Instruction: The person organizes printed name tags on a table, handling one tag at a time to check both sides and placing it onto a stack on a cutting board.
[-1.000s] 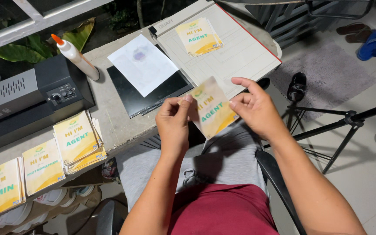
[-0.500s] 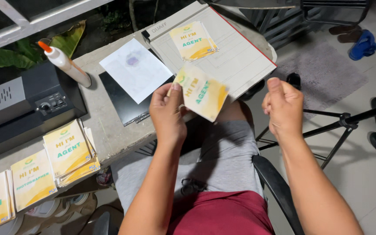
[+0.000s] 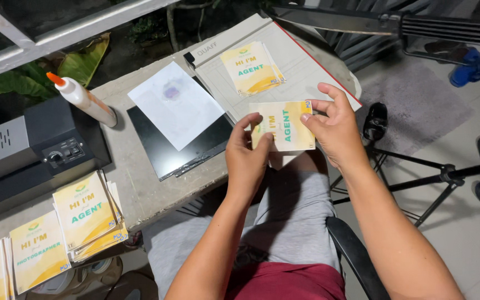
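Both hands hold one yellow-and-white printed paper card (image 3: 282,126) in the air just in front of the near edge of the grey concrete tabletop (image 3: 140,183), above the person's lap. The left hand (image 3: 246,158) pinches the card's left edge between thumb and fingertips, and the right hand (image 3: 335,129) clamps the right edge, fingers curled over the top corner and thumb on the face; held at two opposite edges like this, the thin sheet stays flat and turned up toward the eyes, likely so that its face can be checked. On the tabletop, just beyond the card, lies a white paper trimmer board with a red edge (image 3: 301,66), and on it a small stack of similar yellow cards (image 3: 251,69), set within easy reach of the right hand. To the left of the board a loose white sheet (image 3: 174,104) rests across a black flat plate (image 3: 180,145). Further left on the tabletop a white glue bottle with an orange tip (image 3: 81,99) lies on its side beside a black laminating machine (image 3: 26,153), and at the near left edge more stacks of yellow cards (image 3: 84,214) sit sorted in separate piles (apparently by the kind of print).
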